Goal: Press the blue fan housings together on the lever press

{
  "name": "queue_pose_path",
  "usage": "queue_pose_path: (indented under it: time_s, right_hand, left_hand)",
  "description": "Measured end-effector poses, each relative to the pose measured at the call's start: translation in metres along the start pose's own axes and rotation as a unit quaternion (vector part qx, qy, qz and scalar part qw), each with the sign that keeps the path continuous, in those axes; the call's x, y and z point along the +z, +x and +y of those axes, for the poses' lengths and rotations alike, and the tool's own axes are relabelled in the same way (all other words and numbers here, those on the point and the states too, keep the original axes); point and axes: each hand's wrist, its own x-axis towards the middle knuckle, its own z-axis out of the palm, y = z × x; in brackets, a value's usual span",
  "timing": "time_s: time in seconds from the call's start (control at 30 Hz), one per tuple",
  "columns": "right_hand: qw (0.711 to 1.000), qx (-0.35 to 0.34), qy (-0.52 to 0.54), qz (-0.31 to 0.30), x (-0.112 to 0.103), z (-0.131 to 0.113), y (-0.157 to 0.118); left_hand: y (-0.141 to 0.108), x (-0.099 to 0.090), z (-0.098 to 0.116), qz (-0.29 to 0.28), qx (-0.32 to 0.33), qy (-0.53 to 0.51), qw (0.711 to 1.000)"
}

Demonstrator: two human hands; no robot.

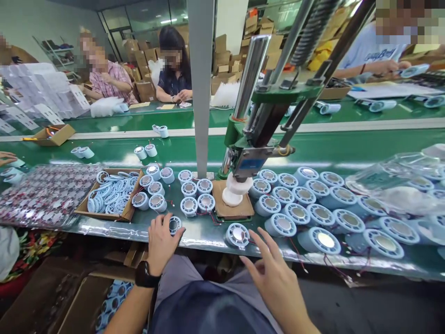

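Note:
My left hand, with a dark watch on the wrist, is at the bench's front edge. Its fingers and thumb curl round a light-blue round housing with a dark centre. My right hand is open, thumb and fingers apart, just right of another light-blue housing with a silvery disc on top. I see a small gap between that housing and the fingertips. Behind it stands a green press, its white round head above a white round piece on a brown pad.
Several wired housings crowd the right side under partly clear plastic. On the left are a carton of blue rings and a wrapped sheet of small parts. A grey post rises behind the bench. Co-workers sit across the green belt.

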Motion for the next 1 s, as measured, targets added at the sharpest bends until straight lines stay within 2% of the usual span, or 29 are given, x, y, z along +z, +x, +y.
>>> queue_pose_path:
  time_s: [0.13, 0.2, 0.27, 0.37, 0.47, 0.57, 0.63, 0.7, 0.8, 0.87, 1.0]
  right_hand:
    - [0.977, -0.082, 0.173, -0.090, -0.048, -0.008, 0.012]
    - [0.969, -0.114, 0.200, -0.088, -0.055, -0.007, 0.028]
    - [0.974, -0.131, 0.159, -0.094, -0.050, 0.002, 0.046]
    - [0.970, -0.137, 0.086, -0.179, -0.029, 0.025, 0.066]
    - [0.961, -0.121, 0.099, -0.228, -0.008, 0.044, 0.065]
    - [0.966, -0.097, 0.134, -0.199, 0.009, 0.043, 0.046]
    - [0.971, -0.081, 0.153, -0.162, 0.022, 0.030, 0.032]
    - [0.974, -0.074, 0.171, -0.126, 0.041, 0.012, 0.021]
    - [0.975, -0.089, 0.196, -0.059, 0.073, -0.012, 0.017]
    - [0.973, -0.101, 0.208, -0.007, 0.091, -0.023, 0.019]
    - [0.968, -0.099, 0.224, 0.051, 0.111, -0.029, 0.022]
  left_hand:
    - [0.007, -0.002, -0.002, -0.098, 0.068, -0.105, 0.987]
    - [0.008, -0.003, -0.001, -0.101, 0.058, -0.110, 0.987]
    - [0.007, 0.000, -0.001, -0.080, 0.039, -0.095, 0.992]
    - [0.004, 0.004, -0.003, -0.052, 0.045, -0.084, 0.994]
    - [0.003, 0.007, -0.008, -0.027, 0.049, -0.083, 0.995]
    - [-0.001, 0.007, -0.005, 0.001, 0.023, -0.096, 0.995]
    - [-0.006, 0.004, 0.003, 0.012, -0.005, -0.138, 0.990]
    - [-0.012, -0.001, 0.015, -0.002, -0.017, -0.201, 0.979]
    - [-0.019, -0.012, 0.037, -0.062, 0.047, -0.262, 0.962]
    - [-0.018, -0.019, 0.049, -0.090, 0.112, -0.249, 0.958]
    - [-0.008, -0.026, 0.061, -0.096, 0.162, -0.194, 0.963]
